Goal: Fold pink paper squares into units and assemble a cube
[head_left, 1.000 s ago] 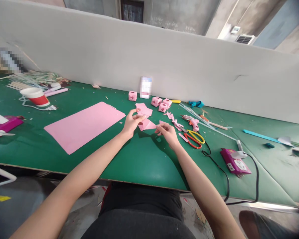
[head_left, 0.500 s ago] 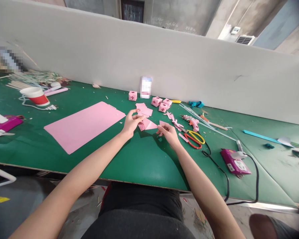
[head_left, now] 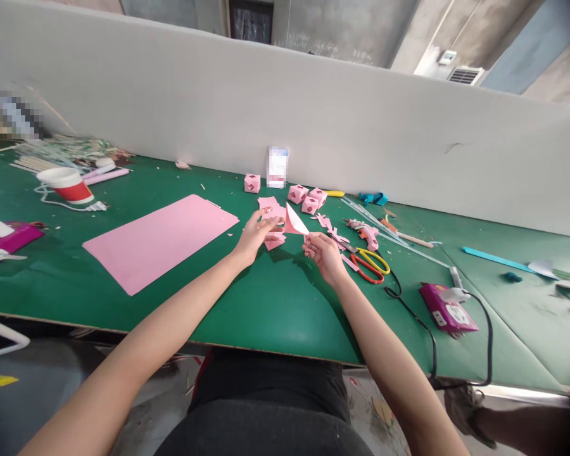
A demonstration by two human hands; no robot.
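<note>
Your right hand (head_left: 323, 253) pinches the tip of 1 folded pink paper (head_left: 293, 223), up to the right of the big pink sheet (head_left: 161, 244), which looks uncut. Your left hand (head_left: 254, 235), fingers loosely spread, is just beside the paper; I can't tell if they touch. That paper looks only partly done. Flat pink pieces (head_left: 273, 204), right of the sheet too, don't look folded yet. Farther back, right of the sheet, 4 pink boxes (head_left: 297, 193) look finished.
</note>
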